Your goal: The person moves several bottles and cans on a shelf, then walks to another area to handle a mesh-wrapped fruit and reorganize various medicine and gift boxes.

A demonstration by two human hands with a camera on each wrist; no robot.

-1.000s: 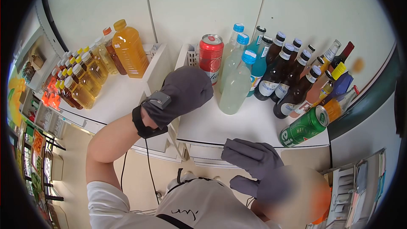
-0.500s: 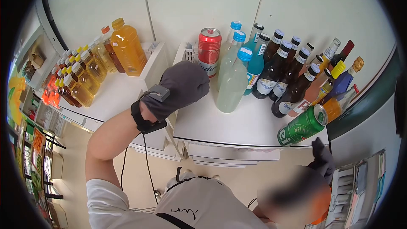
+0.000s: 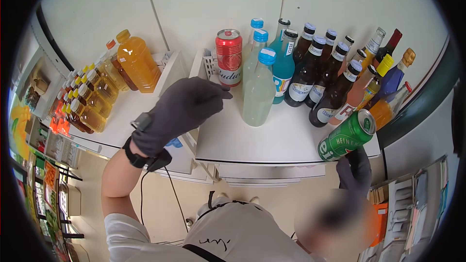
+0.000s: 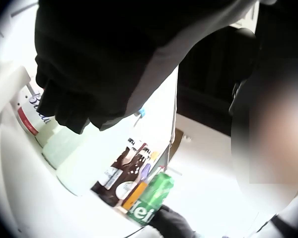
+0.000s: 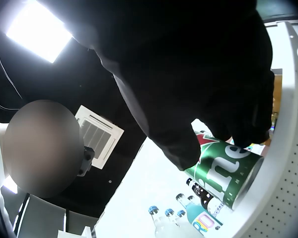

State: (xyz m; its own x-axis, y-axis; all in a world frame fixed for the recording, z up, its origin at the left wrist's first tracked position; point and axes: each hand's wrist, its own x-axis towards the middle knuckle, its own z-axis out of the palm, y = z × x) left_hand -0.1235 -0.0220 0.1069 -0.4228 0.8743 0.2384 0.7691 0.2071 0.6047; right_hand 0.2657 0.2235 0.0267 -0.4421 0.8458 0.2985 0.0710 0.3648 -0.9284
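My left hand (image 3: pixel 187 104), in a dark grey glove, rests on the white shelf (image 3: pixel 252 140) by its left wall, fingers stretched toward a red can (image 3: pixel 228 57). It holds nothing. In the left wrist view the glove (image 4: pixel 99 74) fills the top, with the red can (image 4: pixel 29 106) just beyond it. A green Heineken can (image 3: pixel 347 136) lies tilted at the shelf's front right corner. My gloved right hand (image 3: pixel 354 170) grips its lower end from below. The right wrist view shows my fingers (image 5: pixel 248 134) curled over the green can (image 5: pixel 228 173).
Pale bottles with blue caps (image 3: pixel 258 92) stand mid-shelf, and several dark beer bottles (image 3: pixel 310 75) crowd the back right. Orange juice bottles (image 3: pixel 137 63) and several small yellow-capped bottles (image 3: pixel 87 102) fill the left shelf. White wall panels (image 3: pixel 218 0) close the back.
My right hand has swung from the shelf's front centre to the right and taken hold of the green can. My left hand has slid slightly left and straightened its fingers.
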